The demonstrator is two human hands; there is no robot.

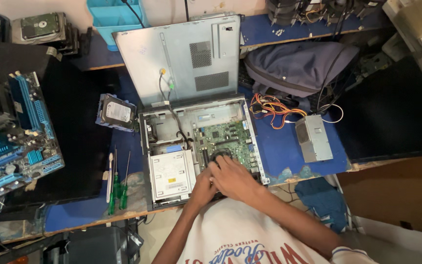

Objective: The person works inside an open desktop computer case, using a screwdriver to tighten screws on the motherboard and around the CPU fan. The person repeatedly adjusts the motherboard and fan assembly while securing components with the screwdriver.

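Inside the open metal computer case [148, 128], both hands press a round black fan [219, 155]. Right hand [232, 177] lies curled over it, left hand [203, 186] pinches its edge beside the boxy grey drive [171, 175].

White tee with red and dark printed lettering across the chest (reads upside down from this view), short sleeves, sleeve hem at 5 o'clock, bare forearms, no gloves.

- Left hand [202, 188]: palm down, fingers curled and pressed close against the other hand.
- Right hand [233, 178]: palm down, fingers bent, knuckles raised, overlapping the left.
- Both bare forearms angle inward from below, meeting at the hands.
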